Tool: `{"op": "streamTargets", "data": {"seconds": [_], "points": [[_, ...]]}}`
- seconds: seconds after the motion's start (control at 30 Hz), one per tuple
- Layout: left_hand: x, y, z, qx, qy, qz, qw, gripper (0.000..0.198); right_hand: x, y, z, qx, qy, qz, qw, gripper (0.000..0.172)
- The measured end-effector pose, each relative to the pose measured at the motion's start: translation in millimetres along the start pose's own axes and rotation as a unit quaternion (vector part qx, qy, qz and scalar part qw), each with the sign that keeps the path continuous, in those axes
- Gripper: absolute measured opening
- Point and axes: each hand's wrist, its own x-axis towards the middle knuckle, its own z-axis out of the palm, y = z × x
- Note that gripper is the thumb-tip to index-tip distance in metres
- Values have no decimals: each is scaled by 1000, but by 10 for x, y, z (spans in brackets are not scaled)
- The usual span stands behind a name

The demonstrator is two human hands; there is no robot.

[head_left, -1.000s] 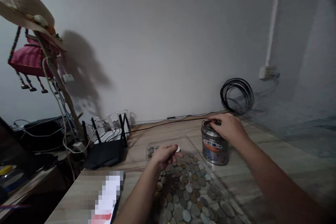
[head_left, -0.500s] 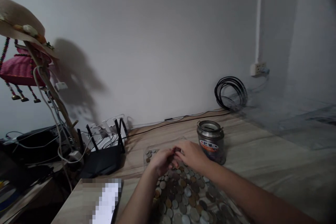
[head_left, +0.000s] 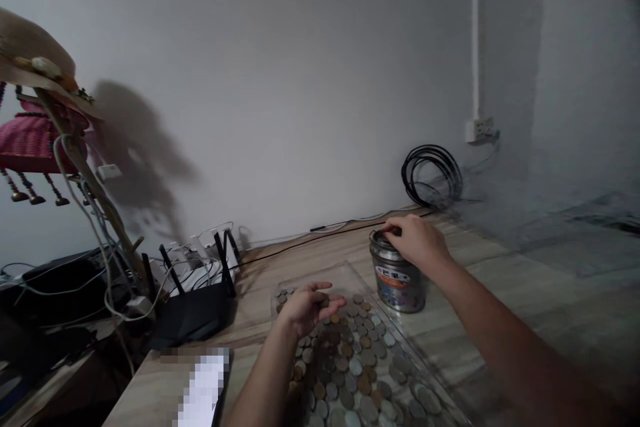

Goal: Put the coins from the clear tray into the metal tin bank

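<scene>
A clear tray (head_left: pixel 350 275) on the wooden table holds several coins (head_left: pixel 350 363) spread flat. My left hand (head_left: pixel 307 307) hovers over the tray's far end, fingers loosely curled toward the coins; whether it holds one is hidden. A metal tin (head_left: pixel 395 277) with a slotted lid stands just right of the tray. My right hand (head_left: pixel 417 240) rests over the tin's lid, fingertips pinched at the slot, whatever they hold hidden.
A black router (head_left: pixel 193 307) with antennas and tangled cables sits left of the tray. A coiled black cable (head_left: pixel 431 175) leans on the wall behind the tin. A blurred-out flat item (head_left: pixel 203 390) lies at the near left. A hat (head_left: pixel 30 60) hangs on a stand.
My right hand has gone from meeting the left hand over the tray back up to the tin's lid. The left hand stays over the coins.
</scene>
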Motion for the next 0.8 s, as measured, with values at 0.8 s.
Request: {"op": "streamTargets", "data": {"seconds": [0.8], "points": [[64,23,-66,-42,-71,-24,996,29,-710,-847,356,78,-190,-349,914,21]]}}
